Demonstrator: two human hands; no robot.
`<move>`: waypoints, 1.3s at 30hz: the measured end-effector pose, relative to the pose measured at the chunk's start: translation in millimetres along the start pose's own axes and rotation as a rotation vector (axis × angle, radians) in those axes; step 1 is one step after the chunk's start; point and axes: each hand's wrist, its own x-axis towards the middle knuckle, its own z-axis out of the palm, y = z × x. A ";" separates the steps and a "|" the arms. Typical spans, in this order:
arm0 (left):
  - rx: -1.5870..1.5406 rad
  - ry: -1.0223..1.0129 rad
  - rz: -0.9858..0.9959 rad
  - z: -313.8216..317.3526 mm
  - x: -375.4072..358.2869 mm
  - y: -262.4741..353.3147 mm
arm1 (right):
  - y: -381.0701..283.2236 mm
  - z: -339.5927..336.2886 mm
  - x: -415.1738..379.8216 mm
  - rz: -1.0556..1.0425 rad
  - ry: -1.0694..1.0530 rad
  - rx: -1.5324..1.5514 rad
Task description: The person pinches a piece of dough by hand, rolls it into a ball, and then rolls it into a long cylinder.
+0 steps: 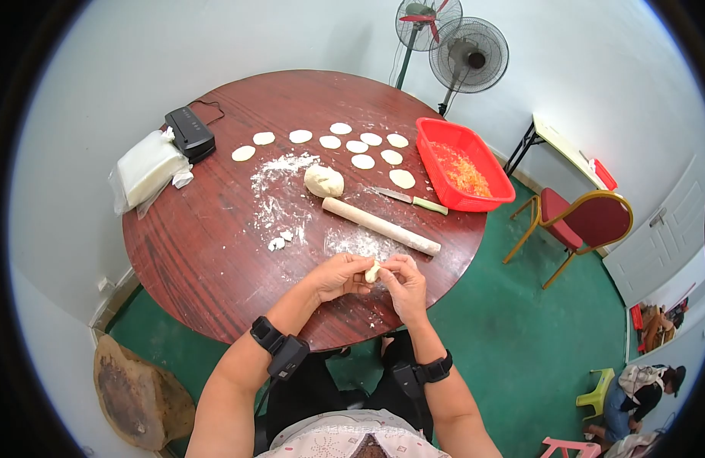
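A small piece of dough (373, 272) is pinched between my left hand (343, 275) and my right hand (406, 287), just above the near edge of the round table. Fingers of both hands are closed on it. Beyond them, a wooden rolling pin (380, 226) lies slantwise on the floured wood. A larger lump of dough (324, 181) rests past its left end. Behind the pin is a knife (410, 200) with a pale green handle. Several flat round dough wrappers (362, 161) are spread over the far half of the table.
A red plastic basket (463, 200) with orange shredded filling stands at the table's right edge. On the left are a black appliance (190, 132) and a white plastic-wrapped pack (148, 169). Two fans (468, 57), a red chair (577, 221), a tree stump (138, 393) and a seated person (635, 393) surround the table.
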 end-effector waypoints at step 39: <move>0.014 -0.036 -0.024 0.3 2.1 -1.7 | -31.2 -26.1 23.3 0.058 -0.384 -0.268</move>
